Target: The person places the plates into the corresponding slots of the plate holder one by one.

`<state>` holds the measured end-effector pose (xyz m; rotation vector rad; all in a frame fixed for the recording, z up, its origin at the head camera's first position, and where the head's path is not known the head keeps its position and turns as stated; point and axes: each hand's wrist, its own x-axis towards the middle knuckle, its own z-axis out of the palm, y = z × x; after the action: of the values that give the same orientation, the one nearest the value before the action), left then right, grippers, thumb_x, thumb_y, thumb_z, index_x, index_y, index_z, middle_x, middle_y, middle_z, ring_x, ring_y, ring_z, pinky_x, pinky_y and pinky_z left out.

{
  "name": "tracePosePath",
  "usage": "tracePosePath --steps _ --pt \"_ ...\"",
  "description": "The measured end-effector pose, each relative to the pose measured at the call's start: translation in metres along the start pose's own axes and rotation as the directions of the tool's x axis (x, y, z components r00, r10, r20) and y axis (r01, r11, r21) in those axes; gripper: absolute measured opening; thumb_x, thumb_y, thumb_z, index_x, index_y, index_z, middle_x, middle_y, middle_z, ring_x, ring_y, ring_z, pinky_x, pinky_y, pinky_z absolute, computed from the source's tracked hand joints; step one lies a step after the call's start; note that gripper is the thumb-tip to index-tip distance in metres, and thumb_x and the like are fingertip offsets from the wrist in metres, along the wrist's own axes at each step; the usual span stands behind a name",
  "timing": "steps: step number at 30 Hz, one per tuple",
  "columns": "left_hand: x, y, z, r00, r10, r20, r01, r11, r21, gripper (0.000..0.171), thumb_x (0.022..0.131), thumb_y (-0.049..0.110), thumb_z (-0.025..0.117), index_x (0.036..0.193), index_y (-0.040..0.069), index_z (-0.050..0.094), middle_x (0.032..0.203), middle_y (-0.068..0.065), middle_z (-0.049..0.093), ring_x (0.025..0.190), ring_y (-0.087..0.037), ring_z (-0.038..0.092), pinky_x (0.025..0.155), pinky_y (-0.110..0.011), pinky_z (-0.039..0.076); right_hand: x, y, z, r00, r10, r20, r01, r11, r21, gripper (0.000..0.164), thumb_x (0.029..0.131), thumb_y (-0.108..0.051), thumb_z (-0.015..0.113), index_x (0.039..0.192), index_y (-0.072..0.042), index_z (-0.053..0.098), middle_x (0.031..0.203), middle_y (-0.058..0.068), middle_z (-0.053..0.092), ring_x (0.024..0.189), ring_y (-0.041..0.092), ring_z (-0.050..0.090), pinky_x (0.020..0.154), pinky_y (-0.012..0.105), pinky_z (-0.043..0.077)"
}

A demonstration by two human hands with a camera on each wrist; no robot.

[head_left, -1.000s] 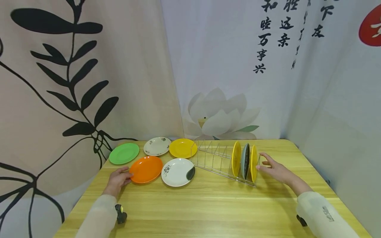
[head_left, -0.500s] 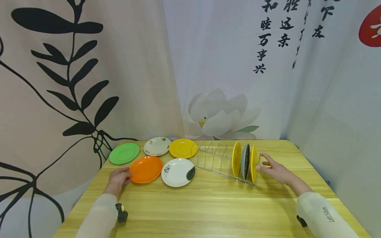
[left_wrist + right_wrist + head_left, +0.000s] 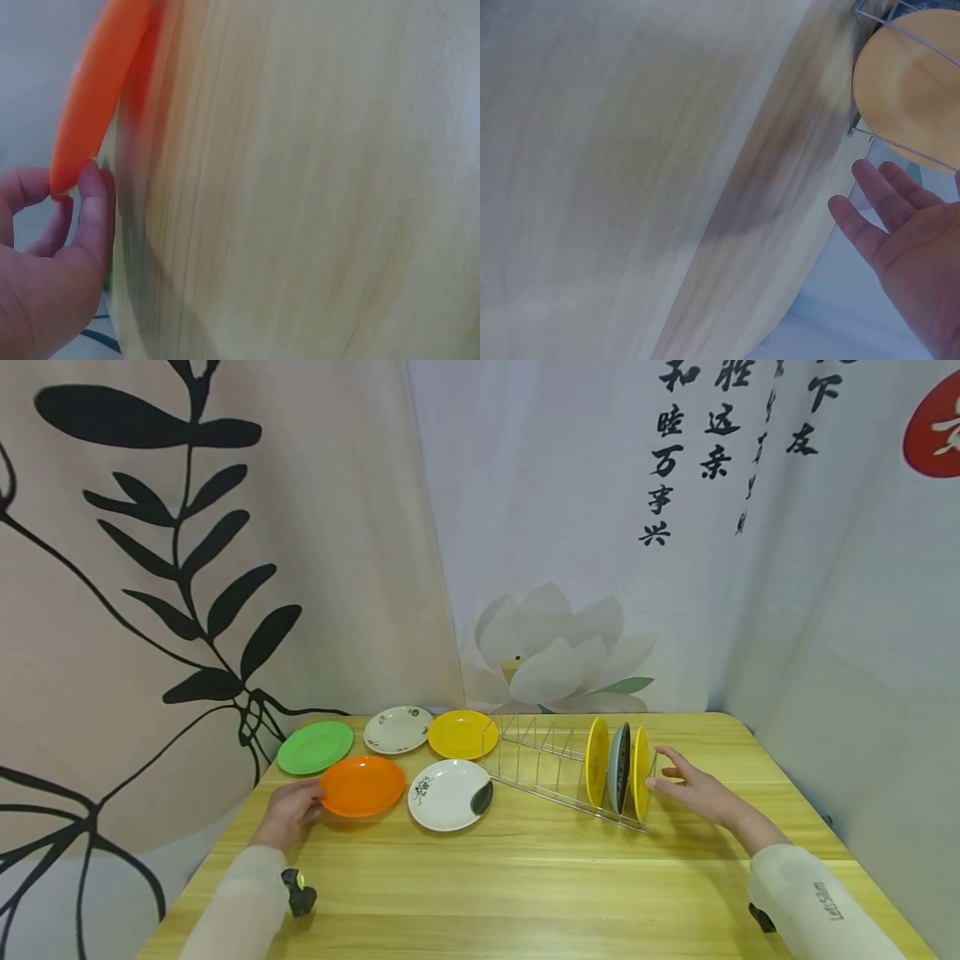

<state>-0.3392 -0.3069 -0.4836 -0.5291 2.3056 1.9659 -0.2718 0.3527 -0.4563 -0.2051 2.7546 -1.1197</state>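
Observation:
My left hand (image 3: 288, 812) pinches the left rim of an orange plate (image 3: 362, 786). In the left wrist view that plate (image 3: 97, 97) tilts up from the wood, its edge between thumb and fingers. At the right end of a wire dish rack (image 3: 558, 795), my right hand (image 3: 693, 787) has thumb and forefinger at the end wire. The right wrist view shows its other fingers (image 3: 870, 229) spread and relaxed. Upright in the rack stand a yellow plate (image 3: 597, 762), a grey-blue patterned plate (image 3: 617, 768) and another yellow plate (image 3: 640, 772) nearest this hand.
On the wooden table (image 3: 480, 893) lie a green plate (image 3: 315, 747), a floral white plate (image 3: 397, 729), a yellow plate (image 3: 462, 733) and a white plate with a dark leaf (image 3: 448, 795). The yellow one overlaps the rack's left end in view. A printed curtain (image 3: 360, 568) hangs behind.
My left hand has lifted the orange plate slightly off the table and shifted it a little left. The right hand and the rack have not moved.

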Motion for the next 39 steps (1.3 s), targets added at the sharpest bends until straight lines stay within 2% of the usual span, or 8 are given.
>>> tracePosePath --steps 5,12,16,21,25,31,34,39 --pt "-0.001 0.0 -0.001 1.0 0.005 0.025 -0.006 0.999 0.032 0.054 0.092 -0.002 0.053 0.142 -0.015 0.037 0.104 -0.009 0.06 0.074 -0.009 0.057 0.066 -0.022 0.054 0.0 0.0 0.0 1.0 0.001 -0.005 -0.001 1.0 -0.008 0.08 0.101 -0.046 0.052 0.16 -0.016 0.007 0.147 0.039 0.032 0.128 0.057 0.041 0.095 0.07 0.041" --pt "-0.002 0.0 -0.001 0.998 -0.011 0.065 0.01 1.0 0.03 0.059 0.09 -0.004 0.047 0.145 -0.015 0.029 0.093 -0.006 0.059 0.069 -0.01 0.056 0.062 -0.022 0.052 -0.001 0.0 0.0 1.0 -0.001 0.0 0.001 1.0 -0.006 0.08 0.101 -0.047 0.051 0.159 -0.015 0.008 0.148 0.039 0.032 0.128 0.056 0.041 0.095 0.069 0.041" --pt "-0.003 0.0 0.0 0.997 -0.006 0.079 0.006 1.0 0.011 0.06 0.092 -0.003 0.045 0.148 -0.01 0.027 0.111 -0.015 0.057 0.076 -0.011 0.057 0.067 -0.025 0.054 -0.001 0.0 0.0 1.0 -0.007 -0.004 0.007 1.0 -0.011 0.08 0.101 -0.048 0.052 0.16 -0.015 0.007 0.147 0.039 0.032 0.128 0.056 0.042 0.095 0.07 0.041" --pt "-0.007 0.004 -0.002 0.993 -0.003 0.122 0.008 0.999 -0.037 0.063 0.096 0.001 0.041 0.155 0.001 0.021 0.142 -0.026 0.037 0.086 -0.015 0.058 0.072 -0.033 0.056 -0.001 0.001 0.0 1.0 -0.01 -0.006 0.01 1.0 -0.015 0.08 0.101 -0.049 0.051 0.16 -0.015 0.007 0.147 0.039 0.032 0.128 0.056 0.041 0.095 0.07 0.041" --pt "-0.011 0.007 -0.005 0.986 0.008 0.169 0.007 0.996 -0.086 0.064 0.098 0.003 0.04 0.158 0.004 0.017 0.15 -0.027 0.03 0.089 -0.014 0.059 0.075 -0.034 0.057 -0.001 0.0 0.0 1.0 -0.016 -0.006 0.015 1.0 -0.018 0.08 0.101 -0.048 0.05 0.159 -0.015 0.007 0.147 0.039 0.032 0.128 0.057 0.041 0.094 0.07 0.041" --pt "-0.012 0.01 -0.011 0.973 0.046 0.225 -0.001 0.98 -0.197 0.063 0.101 0.005 0.044 0.158 0.004 0.016 0.113 -0.004 0.061 0.084 -0.01 0.063 0.077 -0.032 0.059 -0.001 0.0 -0.001 1.0 -0.009 -0.007 0.009 1.0 -0.021 0.079 0.101 -0.049 0.05 0.159 -0.016 0.008 0.147 0.039 0.032 0.129 0.056 0.041 0.096 0.07 0.04" --pt "-0.013 0.012 -0.012 0.964 0.068 0.256 -0.003 0.97 -0.244 0.063 0.103 0.006 0.047 0.158 0.004 0.015 0.097 0.004 0.064 0.081 -0.011 0.065 0.076 -0.031 0.06 -0.001 0.0 -0.001 1.0 -0.009 -0.006 0.009 1.0 -0.02 0.079 0.101 -0.048 0.05 0.159 -0.015 0.008 0.147 0.039 0.033 0.129 0.056 0.041 0.095 0.07 0.041" --pt "-0.015 0.019 -0.013 0.959 0.075 0.275 0.013 0.952 -0.307 0.065 0.102 0.005 0.05 0.158 0.006 0.017 0.095 0.002 0.066 0.079 -0.011 0.066 0.075 -0.03 0.06 -0.002 -0.002 0.0 1.0 -0.009 -0.004 0.009 1.0 -0.018 0.079 0.101 -0.046 0.052 0.159 -0.015 0.008 0.146 0.039 0.033 0.127 0.056 0.042 0.094 0.069 0.042"
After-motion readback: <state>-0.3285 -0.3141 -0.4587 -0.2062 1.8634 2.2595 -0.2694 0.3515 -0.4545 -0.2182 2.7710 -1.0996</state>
